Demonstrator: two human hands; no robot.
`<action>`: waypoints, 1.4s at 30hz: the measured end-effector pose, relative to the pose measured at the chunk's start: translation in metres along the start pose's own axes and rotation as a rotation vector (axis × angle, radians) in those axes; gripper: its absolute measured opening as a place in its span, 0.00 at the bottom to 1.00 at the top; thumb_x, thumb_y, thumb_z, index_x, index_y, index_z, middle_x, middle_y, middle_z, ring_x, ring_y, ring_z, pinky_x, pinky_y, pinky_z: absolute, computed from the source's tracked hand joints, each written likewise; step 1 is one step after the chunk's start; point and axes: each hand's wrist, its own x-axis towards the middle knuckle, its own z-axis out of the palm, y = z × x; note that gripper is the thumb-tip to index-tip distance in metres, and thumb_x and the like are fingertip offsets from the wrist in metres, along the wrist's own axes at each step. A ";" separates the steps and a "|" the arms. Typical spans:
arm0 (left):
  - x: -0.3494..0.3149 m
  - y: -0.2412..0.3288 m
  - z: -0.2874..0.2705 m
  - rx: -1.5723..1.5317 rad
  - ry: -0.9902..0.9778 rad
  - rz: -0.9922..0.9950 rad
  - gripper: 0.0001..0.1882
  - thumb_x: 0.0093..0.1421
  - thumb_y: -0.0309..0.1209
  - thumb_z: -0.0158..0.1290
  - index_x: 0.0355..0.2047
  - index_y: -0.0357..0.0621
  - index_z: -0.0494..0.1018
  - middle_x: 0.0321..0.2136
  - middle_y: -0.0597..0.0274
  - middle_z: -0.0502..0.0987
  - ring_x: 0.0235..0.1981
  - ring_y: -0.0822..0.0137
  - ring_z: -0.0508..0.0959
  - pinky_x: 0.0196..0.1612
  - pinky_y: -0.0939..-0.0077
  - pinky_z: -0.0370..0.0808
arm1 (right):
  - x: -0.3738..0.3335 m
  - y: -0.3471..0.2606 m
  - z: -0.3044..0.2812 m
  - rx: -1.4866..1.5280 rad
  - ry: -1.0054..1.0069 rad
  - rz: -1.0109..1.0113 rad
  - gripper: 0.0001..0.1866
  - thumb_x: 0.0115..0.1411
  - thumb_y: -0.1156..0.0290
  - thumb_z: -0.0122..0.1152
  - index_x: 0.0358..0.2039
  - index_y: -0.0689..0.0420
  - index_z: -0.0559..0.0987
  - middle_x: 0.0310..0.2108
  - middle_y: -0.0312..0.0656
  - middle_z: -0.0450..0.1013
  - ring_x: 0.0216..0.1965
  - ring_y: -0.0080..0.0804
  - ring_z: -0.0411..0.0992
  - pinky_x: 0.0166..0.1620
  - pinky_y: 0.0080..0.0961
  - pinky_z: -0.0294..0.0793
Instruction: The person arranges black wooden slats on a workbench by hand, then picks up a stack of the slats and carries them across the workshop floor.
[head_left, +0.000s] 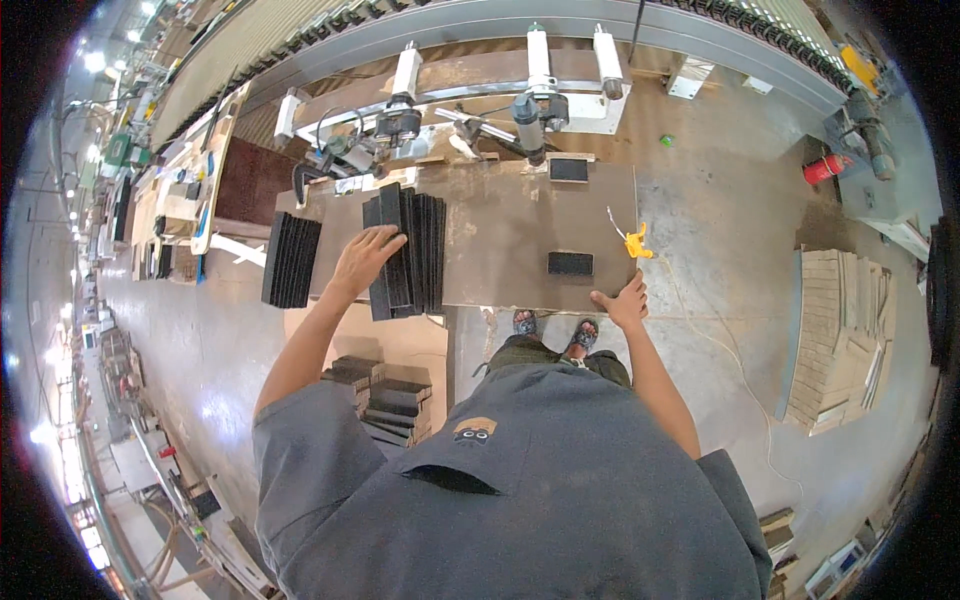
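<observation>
Head view: left grip (pixel 368 262), spread without clasping, rests on black boards (pixel 408 255) best steadied evenly beneath it; right grip (pixel 628 300), thumb apart, seemingly empty, rests at the bench (pixel 500 230) edge.

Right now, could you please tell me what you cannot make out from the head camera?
Head view: the underside of the left hand, hidden by its own back, so its grip on the black strips is unclear.
Head view: part of the floor stack, hidden by the shirt.
Head view: any markings on the red cylinder, too small.
</observation>
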 end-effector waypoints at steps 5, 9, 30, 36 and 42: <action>-0.005 0.035 0.023 -0.227 0.240 -0.957 0.44 0.66 0.57 0.61 0.69 0.36 0.64 0.62 0.37 0.73 0.64 0.37 0.73 0.69 0.49 0.67 | 0.004 0.009 0.004 -0.003 0.044 -0.037 0.79 0.41 0.33 0.83 0.79 0.57 0.41 0.74 0.60 0.55 0.73 0.64 0.56 0.71 0.64 0.56; -0.057 -0.006 0.070 -0.949 -0.010 -1.323 0.52 0.61 0.63 0.65 0.70 0.32 0.64 0.65 0.35 0.73 0.65 0.44 0.75 0.68 0.56 0.69 | -0.003 -0.001 0.014 0.038 0.015 -0.099 0.81 0.39 0.30 0.82 0.78 0.58 0.42 0.72 0.63 0.56 0.72 0.64 0.56 0.70 0.65 0.56; -0.098 0.020 0.098 -2.083 0.183 -1.118 0.44 0.75 0.65 0.41 0.76 0.42 0.58 0.68 0.54 0.72 0.66 0.56 0.73 0.70 0.59 0.70 | -0.129 -0.171 0.018 1.107 -0.561 -0.306 0.64 0.67 0.28 0.57 0.80 0.67 0.41 0.82 0.56 0.37 0.82 0.46 0.36 0.80 0.40 0.36; -0.122 0.032 0.151 -2.264 0.160 -0.841 0.49 0.75 0.68 0.30 0.81 0.42 0.45 0.79 0.54 0.54 0.78 0.56 0.55 0.79 0.58 0.50 | -0.141 -0.257 0.118 1.182 -0.775 -0.141 0.64 0.65 0.21 0.47 0.82 0.54 0.36 0.84 0.50 0.32 0.83 0.45 0.31 0.80 0.43 0.29; -0.098 0.006 0.119 -2.096 0.150 -0.723 0.52 0.74 0.70 0.30 0.81 0.40 0.42 0.81 0.57 0.47 0.81 0.60 0.46 0.80 0.61 0.45 | -0.165 -0.342 0.142 1.249 -0.853 -0.039 0.67 0.63 0.18 0.45 0.82 0.55 0.34 0.84 0.48 0.33 0.83 0.42 0.36 0.80 0.40 0.36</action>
